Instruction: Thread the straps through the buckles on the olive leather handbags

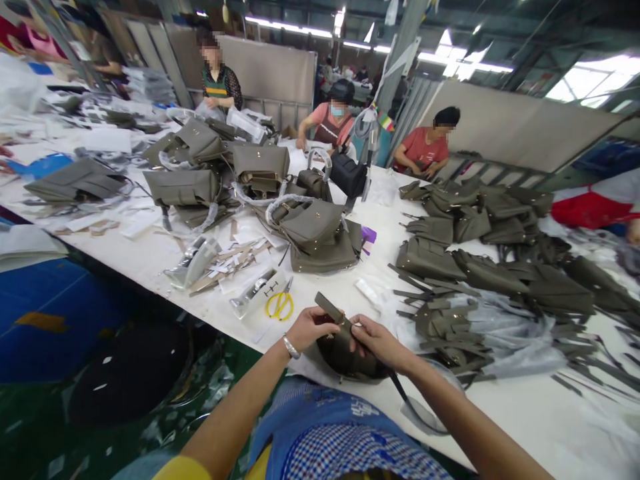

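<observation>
An olive-grey handbag (350, 360) lies at the table's near edge, close to my body. My left hand (311, 329), with a silver bangle at the wrist, pinches a strap (330, 308) of this bag between thumb and fingers. On the bag's other side my right hand (374, 339) is closed on the same strap's lower part, its fingertips partly hidden behind it. A dark shoulder strap (403, 393) runs from the bag beneath my right forearm. Yellow-handled scissors (280, 305) rest on the table just beyond my left hand.
Finished-looking olive bags (315, 230) pile up ahead, beside card scraps (233, 263) and a plastic-wrapped roll (193, 262). More bags and loose straps (450, 327) spread to the right. Several people work across the white table (165, 280). A blue bin (55, 320) stands lower left.
</observation>
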The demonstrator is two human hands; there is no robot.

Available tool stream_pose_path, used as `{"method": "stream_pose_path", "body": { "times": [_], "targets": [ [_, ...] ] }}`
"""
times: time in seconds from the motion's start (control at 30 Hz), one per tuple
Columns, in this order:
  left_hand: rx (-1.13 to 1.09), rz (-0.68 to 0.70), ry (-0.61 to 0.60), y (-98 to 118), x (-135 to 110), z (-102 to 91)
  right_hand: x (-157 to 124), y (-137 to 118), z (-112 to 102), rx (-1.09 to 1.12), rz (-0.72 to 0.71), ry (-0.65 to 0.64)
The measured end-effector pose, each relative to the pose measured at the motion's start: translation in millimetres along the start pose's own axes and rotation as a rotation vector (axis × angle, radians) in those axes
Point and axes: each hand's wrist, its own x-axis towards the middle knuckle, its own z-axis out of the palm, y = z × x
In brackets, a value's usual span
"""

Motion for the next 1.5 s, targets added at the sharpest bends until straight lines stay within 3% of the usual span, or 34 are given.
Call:
{"method": "stream_pose_path", "body": {
  "times": [0.2, 0.27, 0.47, 0.63, 0.77, 0.93, 1.0, 1.13, 1.23, 1.4, 1.5],
  "targets": [
    [0.245, 0.068, 0.008, 13, 10, 14.3, 6, -4, 11, -0.339, -0.118, 0.321],
    [0.290, 0.100, 0.005, 16, 11, 15.0, 4, -2, 11, -0.362, -0.172, 0.406],
    [0.411, 0.084, 0.039, 4, 12, 19.3, -1, -4, 13, -0.185, -0.275, 0.382],
    [0.544, 0.059, -0.028, -8, 11, 27.5, 7, -23, 17, -0.151, -0.221, 0.462],
    [0.575, 0.054, -0.108, -12, 6, 31.2, 11, -53, -3, 0.190, -0.359, 0.618],
    [0.537, 0.039, -0.032, -4, 5, 28.8, 2, -82, -28, 0.424, -0.512, 0.731],
    [0.556, 0.068, 0.022, 0, 6, 28.5, -1, -79, -22, 0.374, -0.474, 0.709],
    [0.689, 0.121, 0.123, 1, 8, 32.5, -3, -52, 6, 0.177, -0.242, 0.554],
    [0.742, 0.140, 0.179, -1, 7, 37.1, -4, -32, 17, 0.124, -0.168, 0.544],
    [0.580, 0.097, 0.215, 3, 8, 34.7, -8, -13, 9, 0.419, -0.015, 0.528],
    [0.447, 0.053, 0.111, 6, 11, 26.3, -10, -3, 3, 0.537, 0.026, 0.547]
  ]
}}
